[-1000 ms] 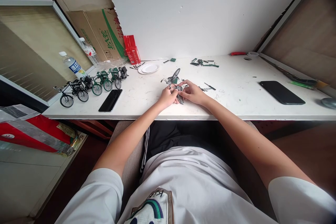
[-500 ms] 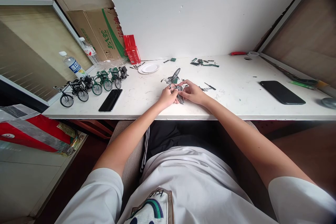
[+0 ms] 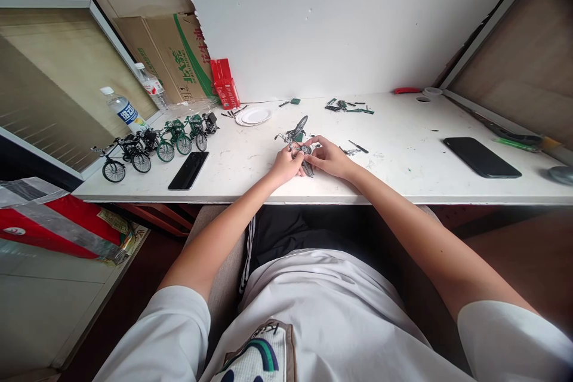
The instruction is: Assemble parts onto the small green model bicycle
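Note:
A small model bicycle [image 3: 297,131] is held just above the white table, near its front edge, with one wheel pointing away from me and the other toward me. My left hand [image 3: 287,166] is closed around its frame from the left. On the other side, my right hand [image 3: 329,158] pinches the bicycle near its middle, thumb and fingers close together; the exact part under the fingertips is too small to make out. Small dark parts [image 3: 353,151] lie just right of my right hand, partly hidden by it.
Several finished-looking model bicycles [image 3: 120,158] stand at the left beside a phone [image 3: 188,171]. White plates [image 3: 253,116], a red box [image 3: 225,83] and green and black parts [image 3: 347,107] lie toward the back. A dark phone [image 3: 482,157] rests at the right.
Almost nothing differs. Both hands keep their hold on the model bicycle in the same place.

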A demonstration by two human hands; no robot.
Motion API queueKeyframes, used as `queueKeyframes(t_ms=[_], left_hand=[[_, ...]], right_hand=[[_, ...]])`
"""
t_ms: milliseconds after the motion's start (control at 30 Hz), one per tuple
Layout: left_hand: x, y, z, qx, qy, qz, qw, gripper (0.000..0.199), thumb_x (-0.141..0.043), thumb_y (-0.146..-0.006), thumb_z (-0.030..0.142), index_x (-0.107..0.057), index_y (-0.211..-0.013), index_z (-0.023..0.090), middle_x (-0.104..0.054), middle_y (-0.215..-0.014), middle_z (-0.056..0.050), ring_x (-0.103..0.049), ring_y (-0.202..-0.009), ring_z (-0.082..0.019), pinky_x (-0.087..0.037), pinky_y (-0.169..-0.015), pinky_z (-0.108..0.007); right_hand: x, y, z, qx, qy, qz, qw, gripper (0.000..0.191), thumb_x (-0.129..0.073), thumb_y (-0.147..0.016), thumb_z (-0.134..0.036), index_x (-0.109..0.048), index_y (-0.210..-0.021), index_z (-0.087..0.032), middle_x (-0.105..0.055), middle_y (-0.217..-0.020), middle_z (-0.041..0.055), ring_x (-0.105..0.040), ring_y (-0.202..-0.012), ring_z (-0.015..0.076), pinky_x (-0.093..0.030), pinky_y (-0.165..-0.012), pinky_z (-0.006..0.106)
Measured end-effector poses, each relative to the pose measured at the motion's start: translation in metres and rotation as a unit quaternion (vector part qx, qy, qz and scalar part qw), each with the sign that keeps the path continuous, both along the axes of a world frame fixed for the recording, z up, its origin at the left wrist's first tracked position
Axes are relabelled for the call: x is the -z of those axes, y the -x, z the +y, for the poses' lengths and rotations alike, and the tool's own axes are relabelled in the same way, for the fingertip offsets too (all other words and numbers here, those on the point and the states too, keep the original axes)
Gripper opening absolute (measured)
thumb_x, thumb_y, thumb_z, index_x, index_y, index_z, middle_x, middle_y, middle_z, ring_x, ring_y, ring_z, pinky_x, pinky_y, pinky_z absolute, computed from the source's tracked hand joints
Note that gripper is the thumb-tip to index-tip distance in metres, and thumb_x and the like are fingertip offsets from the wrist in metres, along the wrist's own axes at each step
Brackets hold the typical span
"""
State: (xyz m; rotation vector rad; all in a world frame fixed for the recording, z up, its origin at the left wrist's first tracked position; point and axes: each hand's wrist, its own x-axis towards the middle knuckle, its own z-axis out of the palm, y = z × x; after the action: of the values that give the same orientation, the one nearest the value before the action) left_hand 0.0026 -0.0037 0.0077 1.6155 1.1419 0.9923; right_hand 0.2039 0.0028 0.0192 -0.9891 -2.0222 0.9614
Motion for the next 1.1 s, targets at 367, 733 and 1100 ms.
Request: queueKeyframes(t_ms=[367,733,1100], left_hand=[[0.0026,-0.0001,0.0016,0.001,-0.003,-0.002,1.0,0.034,-0.057,-0.106,0.027,-0.059,-0.137,0.014,-0.069,-0.066,0.003,-0.073,-0.055,-0.016,-0.054,-0.055,-0.023],[0.0031,0.0002,0.0023,0.0,-0.003,-0.004,1.0,0.034,-0.055,-0.106,0.026,-0.058,-0.138,0.014,-0.069,-0.067,0.003,-0.073,-0.055,-0.015,-0.054,-0.055,-0.022],[0.0038,0.0001,0.0026,0.001,-0.005,-0.012,1.0,0.033,-0.056,-0.106,0.025,-0.059,-0.137,0.013,-0.068,-0.068,0.002,-0.073,-0.054,-0.016,-0.054,-0.053,-0.022]], right_hand=[[-0.0006,0.0003,-0.0005,0.0,-0.003,-0.003,1.0,0.056,-0.072,-0.095,-0.067,-0.055,-0.129,-0.026,-0.063,-0.066,-0.0044,-0.058,-0.061,0.0188,-0.043,-0.062,0.032],[0.0009,0.0,0.0005,-0.001,-0.006,0.001,1.0,0.056,-0.073,-0.095,-0.067,-0.055,-0.129,-0.026,-0.063,-0.066,-0.0046,-0.055,-0.06,0.0181,-0.042,-0.06,0.031],[0.0019,-0.0002,0.001,0.0,-0.01,0.0,1.0,0.056,-0.073,-0.096,-0.067,-0.055,-0.129,-0.025,-0.063,-0.067,-0.0043,-0.055,-0.06,0.0176,-0.041,-0.06,0.031]])
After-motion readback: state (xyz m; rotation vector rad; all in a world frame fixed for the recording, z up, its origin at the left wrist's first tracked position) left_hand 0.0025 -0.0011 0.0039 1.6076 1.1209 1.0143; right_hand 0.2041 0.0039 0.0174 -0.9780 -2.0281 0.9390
